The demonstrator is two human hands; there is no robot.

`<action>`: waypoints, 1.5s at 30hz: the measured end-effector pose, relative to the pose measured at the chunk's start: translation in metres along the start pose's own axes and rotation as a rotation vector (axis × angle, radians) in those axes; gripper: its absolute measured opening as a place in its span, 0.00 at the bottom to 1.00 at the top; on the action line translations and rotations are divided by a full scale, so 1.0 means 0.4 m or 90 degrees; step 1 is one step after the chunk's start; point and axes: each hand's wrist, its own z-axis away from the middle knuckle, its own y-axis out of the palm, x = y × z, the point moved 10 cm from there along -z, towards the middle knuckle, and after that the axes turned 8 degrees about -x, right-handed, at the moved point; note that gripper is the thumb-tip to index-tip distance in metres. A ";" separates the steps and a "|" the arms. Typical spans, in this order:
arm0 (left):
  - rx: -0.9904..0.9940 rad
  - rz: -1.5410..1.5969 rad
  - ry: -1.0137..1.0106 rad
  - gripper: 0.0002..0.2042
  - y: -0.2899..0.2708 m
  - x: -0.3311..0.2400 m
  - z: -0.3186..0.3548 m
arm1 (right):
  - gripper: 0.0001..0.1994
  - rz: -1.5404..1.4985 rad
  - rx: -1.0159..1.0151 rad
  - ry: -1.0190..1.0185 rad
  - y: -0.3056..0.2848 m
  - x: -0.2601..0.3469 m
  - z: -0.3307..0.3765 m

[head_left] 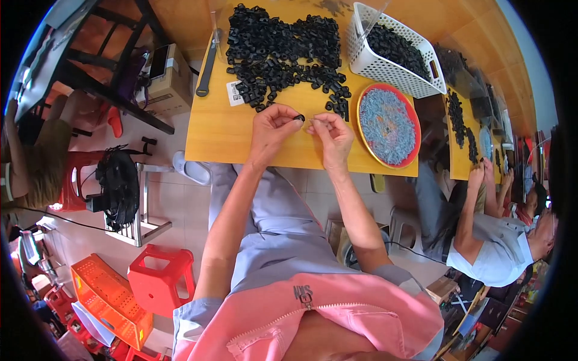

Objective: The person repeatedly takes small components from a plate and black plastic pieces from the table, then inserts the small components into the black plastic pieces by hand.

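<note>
Above the front part of the yellow table, my left hand (272,130) pinches a small black ring-shaped plastic part (299,118) between thumb and fingertips. Just to its right, my right hand (333,137) is closed in a pinch, its fingertips turned toward that part with a narrow gap between the hands. Whatever sits in the right fingertips is too small to make out. Beyond both hands spreads a large pile of similar black parts (277,45), with loose ones trailing toward me. A red round tray (416,129) of small clear pieces (387,123) lies right of my right hand.
A white perforated basket (385,75) of black parts stands at the back right. Left of the pile are a dark-handled tool (208,69) and a white label (235,94). A red stool (159,280) and orange crate (108,295) stand on the floor. A co-worker (487,240) sits at right.
</note>
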 end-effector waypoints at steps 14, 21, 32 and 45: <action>0.003 -0.149 0.048 0.08 0.009 0.028 -0.002 | 0.04 0.106 0.037 -0.028 0.006 -0.021 -0.004; -0.017 -0.146 0.084 0.06 0.009 0.020 0.008 | 0.04 0.053 0.003 0.009 0.005 -0.026 0.007; -0.034 -0.111 0.093 0.08 -0.009 0.013 0.005 | 0.03 0.268 0.004 -0.227 0.045 0.075 0.009; -0.034 0.015 0.086 0.08 -0.017 0.006 -0.003 | 0.06 0.677 0.086 -0.315 0.184 0.016 -0.175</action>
